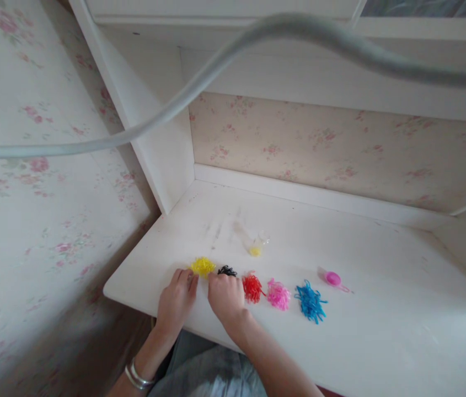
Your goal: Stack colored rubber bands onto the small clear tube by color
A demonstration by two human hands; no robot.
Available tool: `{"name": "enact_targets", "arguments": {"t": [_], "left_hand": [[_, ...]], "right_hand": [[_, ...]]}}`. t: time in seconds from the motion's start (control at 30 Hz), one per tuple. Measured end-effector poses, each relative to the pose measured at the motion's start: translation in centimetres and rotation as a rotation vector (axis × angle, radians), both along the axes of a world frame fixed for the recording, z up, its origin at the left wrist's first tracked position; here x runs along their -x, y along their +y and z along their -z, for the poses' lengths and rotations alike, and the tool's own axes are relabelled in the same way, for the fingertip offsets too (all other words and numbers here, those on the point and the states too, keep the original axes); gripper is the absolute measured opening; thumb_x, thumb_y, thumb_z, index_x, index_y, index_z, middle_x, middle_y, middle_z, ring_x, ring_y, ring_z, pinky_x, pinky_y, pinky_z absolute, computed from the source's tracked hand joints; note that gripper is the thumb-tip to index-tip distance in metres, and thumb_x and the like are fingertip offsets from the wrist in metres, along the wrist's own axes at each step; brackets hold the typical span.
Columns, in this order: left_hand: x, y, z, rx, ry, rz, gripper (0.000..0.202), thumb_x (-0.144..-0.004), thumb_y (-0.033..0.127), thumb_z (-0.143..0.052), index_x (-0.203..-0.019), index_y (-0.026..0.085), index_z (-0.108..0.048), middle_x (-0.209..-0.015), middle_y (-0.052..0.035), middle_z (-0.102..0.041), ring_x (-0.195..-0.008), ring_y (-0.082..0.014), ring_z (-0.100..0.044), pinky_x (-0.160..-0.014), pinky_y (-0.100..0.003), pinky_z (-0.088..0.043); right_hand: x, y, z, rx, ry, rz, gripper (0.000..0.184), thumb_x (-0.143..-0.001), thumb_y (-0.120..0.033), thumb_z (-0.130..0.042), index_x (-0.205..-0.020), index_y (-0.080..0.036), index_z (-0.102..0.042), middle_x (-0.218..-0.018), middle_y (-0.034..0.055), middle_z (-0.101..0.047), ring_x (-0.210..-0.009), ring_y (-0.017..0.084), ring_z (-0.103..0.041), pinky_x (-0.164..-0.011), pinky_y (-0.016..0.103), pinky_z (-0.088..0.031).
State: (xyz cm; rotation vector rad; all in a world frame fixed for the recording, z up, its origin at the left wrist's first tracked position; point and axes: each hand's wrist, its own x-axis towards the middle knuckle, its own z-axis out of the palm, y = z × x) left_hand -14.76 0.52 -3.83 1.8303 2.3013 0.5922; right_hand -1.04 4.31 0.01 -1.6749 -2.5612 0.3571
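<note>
A red heap [252,288], a pink heap [278,295] and a blue heap [310,300] of tiny bands lie in a row on the white surface [381,320]. A small pink object [332,278] sits near the blue heap. A grey cable [216,66] crosses overhead.

Desk [390,331] bare right of blue pile [310,300], coloured piles [278,294] in a row near front edge, clear pouch [257,245] behind them, side panel [166,160] closing the left

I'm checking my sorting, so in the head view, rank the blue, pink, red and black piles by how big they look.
1. blue pile
2. pink pile and red pile, about alike
3. black pile, partly behind the right hand
</note>
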Motion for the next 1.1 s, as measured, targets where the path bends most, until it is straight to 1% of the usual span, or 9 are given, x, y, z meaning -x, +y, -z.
{"name": "enact_targets", "arguments": {"t": [0.13,0.23,0.33,0.43,0.53,0.67,0.83,0.97,1.1], "left_hand": [[-0.1,0.1,-0.3,0.004,0.015,0.007,0.023,-0.095,0.030,-0.035,-0.092,0.021,-0.056,-0.091,-0.0018,-0.060,-0.078,-0.0140,-0.062,-0.061,-0.023,-0.043],[-0.2,-0.1,-0.3,-0.018,0.009,-0.010,0.024,-0.095,0.027,-0.034,-0.092,0.021,-0.057,-0.091,-0.0020,-0.060,-0.076,-0.0136,-0.062,-0.061,-0.023,-0.043],[-0.1,-0.4,0.0,-0.062,-0.018,-0.016,0.025,-0.096,0.025,-0.031,-0.096,0.021,-0.056,-0.092,-0.0025,-0.059,-0.078,-0.0137,-0.062,-0.061,-0.024,-0.044],[0.1,-0.6,0.4,-0.105,-0.053,-0.017,0.025,-0.096,0.026,-0.030,-0.098,0.020,-0.054,-0.094,-0.0030,-0.058,-0.079,-0.0138,-0.061,-0.060,-0.024,-0.045],[0.2,-0.6,0.5,-0.143,-0.068,-0.036,0.024,-0.097,0.028,-0.030,-0.099,0.020,-0.052,-0.095,-0.0031,-0.057,-0.079,-0.0139,-0.061,-0.060,-0.024,-0.045],[0.3,-0.7,0.6,-0.198,-0.073,-0.028,0.020,-0.096,0.028,-0.033,-0.098,0.020,-0.051,-0.097,-0.0029,-0.057,-0.081,-0.0148,-0.061,-0.065,-0.026,-0.047],[0.4,-0.8,0.8,-0.254,-0.081,-0.022,0.017,-0.095,0.028,-0.036,-0.097,0.020,-0.051,-0.099,-0.0035,-0.056,-0.084,-0.0159,-0.061,-0.066,-0.026,-0.047],[0.4,-0.8,0.9,-0.261,-0.069,-0.032,0.017,-0.095,0.029,-0.038,-0.097,0.020,-0.052,-0.100,-0.0039,-0.056,-0.085,-0.0161,-0.061,-0.066,-0.027,-0.047],[0.2,-0.9,0.8,-0.271,-0.059,-0.028,0.017,-0.094,0.028,-0.037,-0.097,0.020,-0.052,-0.099,-0.0044,-0.056,-0.085,-0.0162,-0.061,-0.066,-0.027,-0.048]], "right_hand": [[0.4,-0.1,-0.3,-0.020,-0.016,-0.033,0.024,-0.083,-0.006,-0.044,-0.087,-0.016,-0.066,-0.074,0.0115,-0.070,-0.069,0.026,-0.069,-0.058,0.032,-0.050],[0.5,-0.4,-0.3,-0.042,-0.020,-0.035,0.025,-0.083,-0.005,-0.043,-0.088,-0.016,-0.065,-0.074,0.0103,-0.070,-0.068,0.026,-0.069,-0.057,0.032,-0.050],[0.3,-1.1,-0.2,-0.085,-0.020,-0.015,0.025,-0.084,-0.005,-0.043,-0.091,-0.018,-0.063,-0.073,0.0088,-0.069,-0.066,0.026,-0.069,-0.056,0.031,-0.049],[-0.3,-1.7,-0.2,-0.124,-0.029,0.026,0.025,-0.085,-0.006,-0.043,-0.094,-0.020,-0.061,-0.070,0.0063,-0.069,-0.063,0.025,-0.068,-0.053,0.030,-0.048],[-1.0,-2.0,-0.3,-0.144,-0.045,0.064,0.024,-0.088,-0.009,-0.041,-0.095,-0.022,-0.060,-0.070,0.0050,-0.069,-0.062,0.026,-0.068,-0.052,0.030,-0.047],[-1.7,-2.1,-0.6,-0.154,-0.061,0.125,0.020,-0.092,-0.017,-0.039,-0.094,-0.021,-0.059,-0.071,0.0054,-0.069,-0.063,0.025,-0.068,-0.053,0.029,-0.047],[-2.3,-2.3,-0.9,-0.138,-0.051,0.166,0.023,-0.095,-0.024,-0.036,-0.097,-0.023,-0.059,-0.070,0.0047,-0.069,-0.063,0.023,-0.068,-0.055,0.027,-0.046],[-2.8,-2.4,-1.1,-0.140,-0.030,0.170,0.024,-0.096,-0.027,-0.035,-0.100,-0.024,-0.059,-0.071,0.0043,-0.070,-0.064,0.020,-0.068,-0.055,0.024,-0.044],[-3.2,-2.4,-1.4,-0.123,-0.017,0.171,0.027,-0.097,-0.028,-0.033,-0.099,-0.025,-0.060,-0.071,0.0036,-0.070,-0.063,0.019,-0.067,-0.055,0.023,-0.042]]}}
